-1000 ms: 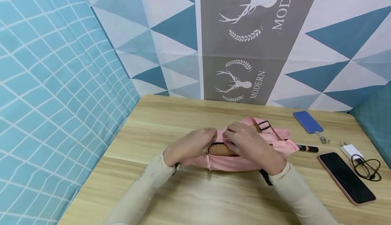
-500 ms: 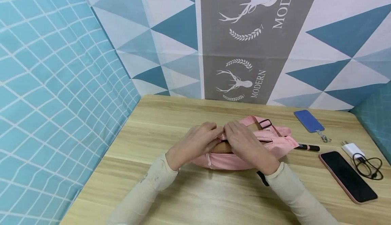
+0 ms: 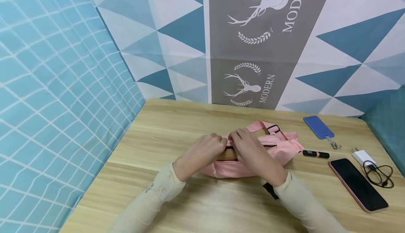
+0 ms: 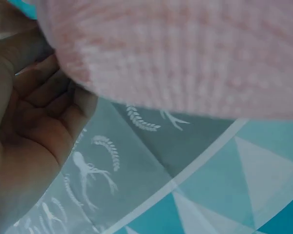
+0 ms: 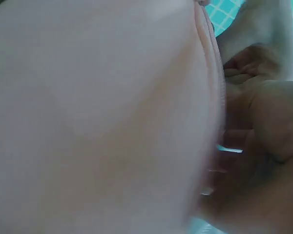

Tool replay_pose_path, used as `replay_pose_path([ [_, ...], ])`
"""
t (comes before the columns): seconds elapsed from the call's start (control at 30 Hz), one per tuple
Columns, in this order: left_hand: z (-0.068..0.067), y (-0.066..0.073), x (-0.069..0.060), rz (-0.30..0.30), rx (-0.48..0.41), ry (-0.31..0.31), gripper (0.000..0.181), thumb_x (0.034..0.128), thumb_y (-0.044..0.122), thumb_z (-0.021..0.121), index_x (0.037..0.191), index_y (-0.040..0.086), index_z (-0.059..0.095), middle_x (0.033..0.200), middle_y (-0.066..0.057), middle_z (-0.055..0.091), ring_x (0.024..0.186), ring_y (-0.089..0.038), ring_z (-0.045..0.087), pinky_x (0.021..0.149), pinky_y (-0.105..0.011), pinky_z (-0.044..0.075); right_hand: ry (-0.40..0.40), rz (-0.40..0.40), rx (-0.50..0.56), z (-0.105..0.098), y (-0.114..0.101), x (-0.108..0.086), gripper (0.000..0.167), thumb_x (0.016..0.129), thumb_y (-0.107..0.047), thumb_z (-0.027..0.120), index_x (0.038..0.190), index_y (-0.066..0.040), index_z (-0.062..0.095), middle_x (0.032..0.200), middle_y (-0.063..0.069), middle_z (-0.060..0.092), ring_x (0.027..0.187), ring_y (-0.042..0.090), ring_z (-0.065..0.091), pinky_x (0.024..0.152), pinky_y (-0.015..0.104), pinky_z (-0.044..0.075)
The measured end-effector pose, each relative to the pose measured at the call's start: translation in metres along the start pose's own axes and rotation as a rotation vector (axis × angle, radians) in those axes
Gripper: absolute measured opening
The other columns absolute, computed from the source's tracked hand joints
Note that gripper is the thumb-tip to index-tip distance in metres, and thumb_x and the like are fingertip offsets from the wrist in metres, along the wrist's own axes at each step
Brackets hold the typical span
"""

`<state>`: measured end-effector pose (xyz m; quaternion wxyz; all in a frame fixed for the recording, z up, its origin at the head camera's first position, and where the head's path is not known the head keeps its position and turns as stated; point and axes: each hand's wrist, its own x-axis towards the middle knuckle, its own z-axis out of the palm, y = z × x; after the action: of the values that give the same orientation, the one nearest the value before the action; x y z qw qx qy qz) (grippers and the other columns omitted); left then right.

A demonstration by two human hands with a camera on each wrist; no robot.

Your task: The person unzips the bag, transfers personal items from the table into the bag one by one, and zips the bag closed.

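A pink waist bag lies on the wooden table, with a tan-brown surface showing in its zip opening. My left hand grips the far edge of that opening with curled fingers. Close to its right, my right hand pinches the same edge. Pink fabric fills the top of the left wrist view, beside the left hand's palm and fingers. In the right wrist view the bag's side covers most of the picture, and its zip edge runs along the right fingers. Both hands hide parts of the opening.
Right of the bag lie a black marker-like stick, a phone, a white charger with a black cable, and a blue card holder with a clip. A patterned cloth wall stands behind the table.
The left hand's fingers reached toward the right hand half a second ago and are now curled at the edge. The bag has shifted slightly left, exposing more of the black stick.
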<state>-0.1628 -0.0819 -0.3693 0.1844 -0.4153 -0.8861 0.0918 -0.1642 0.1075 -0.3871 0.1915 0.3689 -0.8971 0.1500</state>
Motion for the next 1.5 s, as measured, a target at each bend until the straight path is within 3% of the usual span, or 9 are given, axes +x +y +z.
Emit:
replay_pose_path([
  [0.1, 0.007, -0.003, 0.001, -0.020, -0.086, -0.013, 0.010, 0.0885, -0.001, 0.063, 0.085, 0.008, 0.066, 0.072, 0.002, 0.060, 0.063, -0.010, 0.056, 0.054, -0.020, 0.047, 0.019, -0.069, -0.050, -0.002, -0.009, -0.011, 0.018, 0.088, -0.004, 0.069, 0.105, -0.003, 0.066, 0.102, 0.008, 0.063, 0.095, 0.027, 0.057, 0.084, 0.041, 0.049],
  [0.23, 0.012, -0.012, 0.002, -0.060, -0.310, -0.060, 0.013, 0.0877, -0.005, 0.059, 0.083, 0.007, 0.060, 0.073, 0.002, 0.057, 0.064, -0.011, 0.054, 0.056, -0.021, 0.046, 0.011, -0.156, -0.040, 0.000, -0.013, -0.024, 0.021, 0.087, -0.005, 0.068, 0.109, -0.007, 0.068, 0.112, 0.007, 0.063, 0.104, 0.027, 0.057, 0.090, 0.041, 0.048],
  [0.4, 0.013, -0.023, -0.002, -0.098, -0.609, -0.150, 0.011, 0.0984, 0.003, 0.054, 0.088, 0.007, 0.056, 0.070, 0.002, 0.054, 0.060, -0.009, 0.051, 0.056, -0.019, 0.045, 0.020, -0.179, -0.044, 0.004, -0.012, -0.032, 0.032, 0.086, -0.002, 0.065, 0.118, -0.007, 0.066, 0.118, 0.010, 0.061, 0.109, 0.029, 0.054, 0.090, 0.042, 0.048],
  [0.5, 0.013, -0.028, -0.005, -0.107, -0.719, -0.231, 0.019, 0.1033, 0.014, 0.052, 0.085, 0.010, 0.057, 0.066, 0.005, 0.051, 0.057, -0.006, 0.048, 0.054, -0.019, 0.044, 0.028, -0.179, -0.037, 0.007, -0.012, -0.035, 0.040, 0.083, -0.005, 0.071, 0.123, -0.009, 0.065, 0.120, 0.010, 0.059, 0.111, 0.029, 0.053, 0.091, 0.043, 0.047],
  [0.67, 0.016, -0.028, -0.004, -0.030, -0.740, -0.282, 0.028, 0.1050, 0.014, 0.047, 0.078, 0.015, 0.054, 0.066, 0.007, 0.045, 0.059, -0.006, 0.045, 0.057, -0.021, 0.041, 0.029, -0.170, -0.070, 0.009, -0.015, -0.040, 0.050, 0.078, -0.006, 0.077, 0.125, -0.014, 0.063, 0.117, 0.010, 0.056, 0.109, 0.031, 0.052, 0.091, 0.047, 0.045],
  [0.97, 0.011, -0.024, 0.000, 0.012, -0.698, -0.175, 0.025, 0.1064, 0.015, 0.044, 0.083, 0.015, 0.052, 0.071, 0.006, 0.046, 0.065, -0.008, 0.047, 0.062, -0.022, 0.043, -0.008, -0.157, -0.046, -0.001, -0.017, -0.041, 0.056, 0.076, 0.002, 0.076, 0.128, -0.013, 0.061, 0.130, 0.009, 0.060, 0.118, 0.030, 0.055, 0.097, 0.046, 0.044],
  [1.13, 0.009, -0.025, -0.001, 0.009, -0.683, -0.104, 0.026, 0.1059, 0.014, 0.043, 0.081, 0.015, 0.050, 0.071, 0.006, 0.045, 0.064, -0.008, 0.046, 0.061, -0.022, 0.042, 0.012, -0.176, -0.044, -0.003, -0.019, -0.038, 0.059, 0.071, 0.010, 0.072, 0.125, -0.013, 0.064, 0.126, 0.009, 0.062, 0.116, 0.030, 0.057, 0.098, 0.046, 0.046],
  [1.37, 0.018, -0.028, 0.002, -0.039, -0.553, -0.106, 0.030, 0.1049, 0.013, 0.044, 0.075, 0.014, 0.047, 0.067, 0.006, 0.041, 0.059, -0.009, 0.041, 0.055, -0.022, 0.037, 0.028, -0.197, -0.109, 0.013, -0.024, -0.039, 0.052, 0.079, -0.018, 0.081, 0.127, -0.010, 0.062, 0.111, 0.010, 0.058, 0.098, 0.029, 0.056, 0.088, 0.042, 0.048],
  [1.5, 0.022, -0.027, 0.004, -0.060, -0.566, -0.131, 0.030, 0.1055, 0.014, 0.042, 0.076, 0.013, 0.049, 0.065, 0.006, 0.043, 0.058, -0.009, 0.043, 0.054, -0.022, 0.039, 0.116, -0.181, -0.230, 0.022, -0.024, -0.042, 0.019, 0.092, -0.018, 0.062, 0.103, -0.004, 0.059, 0.108, 0.014, 0.060, 0.095, 0.033, 0.057, 0.082, 0.045, 0.048],
])
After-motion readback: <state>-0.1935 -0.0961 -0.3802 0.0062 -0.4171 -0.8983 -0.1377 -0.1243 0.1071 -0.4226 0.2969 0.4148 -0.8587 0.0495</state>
